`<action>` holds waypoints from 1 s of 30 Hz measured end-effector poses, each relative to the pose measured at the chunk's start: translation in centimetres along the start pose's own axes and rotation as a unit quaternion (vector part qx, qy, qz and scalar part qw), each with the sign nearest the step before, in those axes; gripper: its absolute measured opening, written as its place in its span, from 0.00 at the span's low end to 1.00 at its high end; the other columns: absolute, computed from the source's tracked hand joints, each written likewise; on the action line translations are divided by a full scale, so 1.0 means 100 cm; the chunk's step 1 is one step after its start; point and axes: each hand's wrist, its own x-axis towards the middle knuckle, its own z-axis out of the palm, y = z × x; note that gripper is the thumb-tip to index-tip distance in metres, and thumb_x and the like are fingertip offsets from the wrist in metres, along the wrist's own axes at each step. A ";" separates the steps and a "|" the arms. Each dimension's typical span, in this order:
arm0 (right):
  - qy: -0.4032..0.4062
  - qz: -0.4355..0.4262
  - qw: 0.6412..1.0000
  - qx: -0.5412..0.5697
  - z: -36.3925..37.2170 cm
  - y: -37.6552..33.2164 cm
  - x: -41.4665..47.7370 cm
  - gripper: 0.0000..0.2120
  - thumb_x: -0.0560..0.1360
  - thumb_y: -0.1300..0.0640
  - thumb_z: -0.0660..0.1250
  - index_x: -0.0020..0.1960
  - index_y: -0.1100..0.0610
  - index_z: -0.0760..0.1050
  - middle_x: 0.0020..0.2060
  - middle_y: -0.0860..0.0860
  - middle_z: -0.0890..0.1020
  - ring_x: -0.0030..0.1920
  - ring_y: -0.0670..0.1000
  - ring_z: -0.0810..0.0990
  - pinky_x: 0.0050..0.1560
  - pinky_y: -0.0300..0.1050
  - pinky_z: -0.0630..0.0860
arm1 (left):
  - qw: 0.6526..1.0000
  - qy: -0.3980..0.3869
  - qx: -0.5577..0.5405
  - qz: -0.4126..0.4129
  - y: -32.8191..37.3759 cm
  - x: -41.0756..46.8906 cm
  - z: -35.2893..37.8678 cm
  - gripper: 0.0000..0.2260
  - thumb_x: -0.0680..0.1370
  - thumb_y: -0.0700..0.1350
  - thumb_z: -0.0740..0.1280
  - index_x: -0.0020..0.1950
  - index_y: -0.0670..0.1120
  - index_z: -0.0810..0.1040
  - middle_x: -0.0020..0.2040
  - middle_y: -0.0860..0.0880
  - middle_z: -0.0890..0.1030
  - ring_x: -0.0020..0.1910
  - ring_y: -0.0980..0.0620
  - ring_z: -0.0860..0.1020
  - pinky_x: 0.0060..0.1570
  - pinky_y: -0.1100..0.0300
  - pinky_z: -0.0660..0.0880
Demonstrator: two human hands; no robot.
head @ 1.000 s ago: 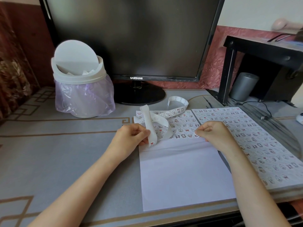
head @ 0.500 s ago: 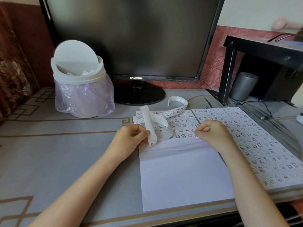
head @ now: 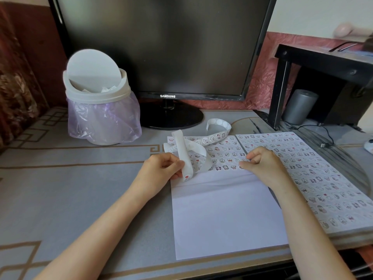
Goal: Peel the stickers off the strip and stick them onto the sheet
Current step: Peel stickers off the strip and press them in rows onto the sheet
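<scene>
Grey desk [head: 80,178] matting with a gold key-pattern border fills the foreground, before a dark Samsung monitor [head: 161,47] and a small white waste bin [head: 96,87] with a swing lid and a pale purple liner. At centre, a person's left hand [head: 161,168] pinches the sticker strip [head: 178,142] between thumb and fingertips close to its near end, where a red-marked sticker shows. From that grip the strip rises in a loop, white backing outward, then trails back across the desk and curls into a small coil near the monitor's foot.

Just beside it, the right hand [head: 262,164] rests on the white sheet [head: 222,209], fingers curled in, thumb and forefinger tips down at the right end of the lowest sticker row; whether a sticker lies under them cannot be told. Several rows of small cartoon stickers cover the sheet's far part, while its near part is bare.

To the right, touching the sheet's edge, lies a second sheet [head: 312,174] covered in stickers. Behind it stand a black stand [head: 323,59] and a grey cylinder [head: 299,106].
</scene>
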 end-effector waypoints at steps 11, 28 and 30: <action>0.013 0.008 1.000 -0.005 0.002 0.000 0.001 0.09 0.69 0.48 0.73 0.40 0.50 0.75 0.37 0.46 0.80 0.43 0.51 0.78 0.49 0.49 0.74 | 1.000 0.000 0.001 0.004 0.000 0.000 0.000 0.08 0.78 0.43 0.66 0.38 0.45 0.78 0.36 0.48 0.83 0.35 0.55 0.80 0.43 0.68 0.76; -0.012 0.008 0.998 0.063 -0.002 0.004 0.000 0.04 0.72 0.61 0.71 0.45 0.56 0.77 0.36 0.49 0.78 0.39 0.51 0.76 0.38 0.42 0.69 | 1.000 0.000 0.002 0.001 0.000 -0.001 0.000 0.09 0.77 0.43 0.66 0.37 0.46 0.78 0.35 0.50 0.82 0.34 0.57 0.79 0.41 0.69 0.76; -0.021 0.009 0.996 0.087 -0.004 0.003 -0.002 0.05 0.71 0.60 0.72 0.45 0.57 0.77 0.36 0.50 0.78 0.38 0.49 0.76 0.37 0.41 0.69 | 1.000 0.001 0.003 0.000 0.001 -0.001 0.000 0.09 0.77 0.43 0.66 0.37 0.46 0.78 0.34 0.51 0.82 0.33 0.57 0.79 0.40 0.71 0.75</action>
